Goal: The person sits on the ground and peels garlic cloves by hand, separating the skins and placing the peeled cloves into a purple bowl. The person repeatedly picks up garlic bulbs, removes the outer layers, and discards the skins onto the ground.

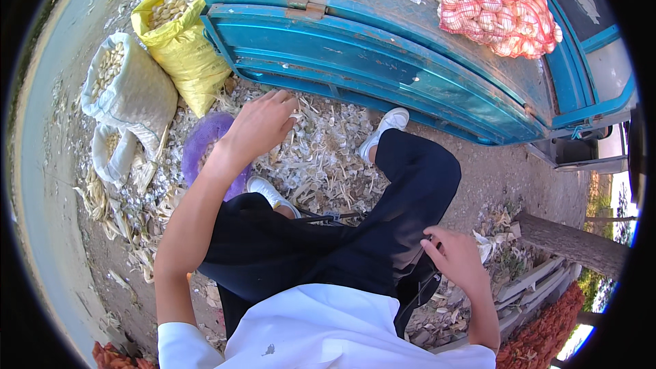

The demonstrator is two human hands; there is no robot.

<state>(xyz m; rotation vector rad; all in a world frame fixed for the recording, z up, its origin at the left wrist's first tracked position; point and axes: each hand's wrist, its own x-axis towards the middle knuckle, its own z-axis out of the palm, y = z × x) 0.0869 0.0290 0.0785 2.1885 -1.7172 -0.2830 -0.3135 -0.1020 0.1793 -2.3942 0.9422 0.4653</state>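
My left hand (264,120) hangs over peelings, just right of a purple mesh bag (197,148) that stands by my shoe and is partly hidden by my forearm. The left fingers are loosely bent, with nothing visible between them and the thumb. My right hand (453,256) is beside my right thigh, in dark trousers (410,205). Its thumb and fingers are bent around a dark gap; whether something small and black sits there is unclear. Dry garlic skins and stalks (318,159) cover the ground between my white shoes (384,130).
A blue metal truck bed (348,56) stands ahead, carrying a red mesh sack of garlic (497,7). To the left are a yellow sack (200,61) and white sacks (146,84) of garlic cloves. A tree trunk (569,243) and stacked boards (533,282) lie right.
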